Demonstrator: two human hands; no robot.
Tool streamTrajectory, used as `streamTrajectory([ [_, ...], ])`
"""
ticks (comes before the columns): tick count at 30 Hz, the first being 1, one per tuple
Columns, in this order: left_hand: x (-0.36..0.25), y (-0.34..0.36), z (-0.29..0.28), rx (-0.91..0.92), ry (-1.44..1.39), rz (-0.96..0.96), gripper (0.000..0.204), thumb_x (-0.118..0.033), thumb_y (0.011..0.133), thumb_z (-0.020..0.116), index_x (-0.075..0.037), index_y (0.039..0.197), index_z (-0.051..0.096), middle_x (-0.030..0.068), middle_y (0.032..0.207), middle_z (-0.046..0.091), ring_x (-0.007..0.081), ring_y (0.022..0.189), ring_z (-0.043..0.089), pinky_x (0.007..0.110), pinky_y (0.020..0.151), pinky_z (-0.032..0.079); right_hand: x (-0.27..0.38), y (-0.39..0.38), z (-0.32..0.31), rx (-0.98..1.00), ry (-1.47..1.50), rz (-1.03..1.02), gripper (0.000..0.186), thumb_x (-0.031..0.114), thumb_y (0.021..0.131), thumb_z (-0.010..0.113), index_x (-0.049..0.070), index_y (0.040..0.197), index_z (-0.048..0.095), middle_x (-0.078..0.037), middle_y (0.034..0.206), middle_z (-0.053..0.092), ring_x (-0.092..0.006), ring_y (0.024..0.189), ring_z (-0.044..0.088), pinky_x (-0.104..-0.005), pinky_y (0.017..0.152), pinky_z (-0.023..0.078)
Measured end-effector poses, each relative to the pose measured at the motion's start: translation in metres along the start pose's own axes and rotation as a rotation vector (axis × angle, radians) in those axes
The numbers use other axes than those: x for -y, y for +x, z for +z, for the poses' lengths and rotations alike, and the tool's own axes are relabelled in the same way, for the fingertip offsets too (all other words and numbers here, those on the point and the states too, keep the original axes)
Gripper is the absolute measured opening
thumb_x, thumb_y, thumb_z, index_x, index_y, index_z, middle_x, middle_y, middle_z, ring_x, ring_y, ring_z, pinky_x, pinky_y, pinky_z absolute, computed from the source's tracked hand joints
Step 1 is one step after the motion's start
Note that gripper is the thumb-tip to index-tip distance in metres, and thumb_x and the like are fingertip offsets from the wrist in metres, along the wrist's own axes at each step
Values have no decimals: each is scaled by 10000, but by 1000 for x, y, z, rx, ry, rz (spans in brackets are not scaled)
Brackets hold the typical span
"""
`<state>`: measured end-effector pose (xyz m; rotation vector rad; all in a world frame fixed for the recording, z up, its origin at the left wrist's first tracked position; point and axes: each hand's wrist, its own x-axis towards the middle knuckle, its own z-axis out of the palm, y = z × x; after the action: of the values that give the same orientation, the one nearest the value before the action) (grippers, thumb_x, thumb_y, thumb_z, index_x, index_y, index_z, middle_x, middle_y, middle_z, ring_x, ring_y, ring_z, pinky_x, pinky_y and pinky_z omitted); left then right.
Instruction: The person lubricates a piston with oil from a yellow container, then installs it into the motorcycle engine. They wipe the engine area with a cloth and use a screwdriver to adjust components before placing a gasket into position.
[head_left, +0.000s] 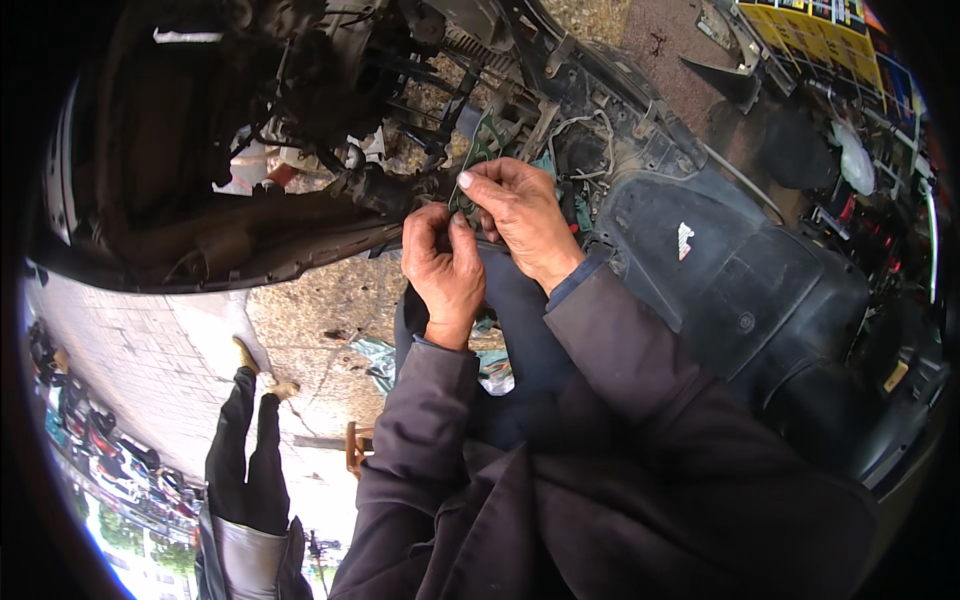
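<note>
Between both my hands is a thin green gasket [484, 138] with cut-out holes, its far end showing beyond my fingers. My right hand [527, 218] pinches it from the right, thumb pressed along its edge. From the left, my left hand [445, 268] grips the near end between thumb and curled fingers. Part of the gasket is covered by the fingertips. Just past the hands lies the exposed metal machinery [385, 185] of a partly stripped vehicle, probably a scooter.
A dark curved body shell [300, 235] fills the left, and a black plastic panel [690, 250] with cables beside it stands at the right. Below left are a crumpled teal bag [378, 360] and a small wooden piece [354, 447]. A person [248, 470] stands on the pavement farther left.
</note>
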<state>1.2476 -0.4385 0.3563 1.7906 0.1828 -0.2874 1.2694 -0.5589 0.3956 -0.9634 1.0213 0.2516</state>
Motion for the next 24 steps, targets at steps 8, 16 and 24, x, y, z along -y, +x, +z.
streamTrajectory([
  [8,10,8,5,67,63,-2,135,32,848,638,8,974,595,110,949,601,196,812,591,292,725,504,-14,24,3,-29,27,-3,147,86,877,700,-24,799,642,25,691,567,-32,620,462,-225,519,381],
  [16,-17,104,4,282,378,113,225,-85,833,634,21,1030,654,187,932,699,281,865,693,354,815,540,-37,65,-15,-142,-105,-137,171,146,914,668,-16,885,622,25,638,522,-57,501,452,-234,436,350],
  [24,1,214,53,804,933,552,358,-179,757,648,-123,1107,702,179,1088,669,381,1015,634,465,870,525,-68,105,-7,-194,-136,-294,176,117,886,672,-59,890,670,-21,718,604,-75,639,515,-250,556,407],
])
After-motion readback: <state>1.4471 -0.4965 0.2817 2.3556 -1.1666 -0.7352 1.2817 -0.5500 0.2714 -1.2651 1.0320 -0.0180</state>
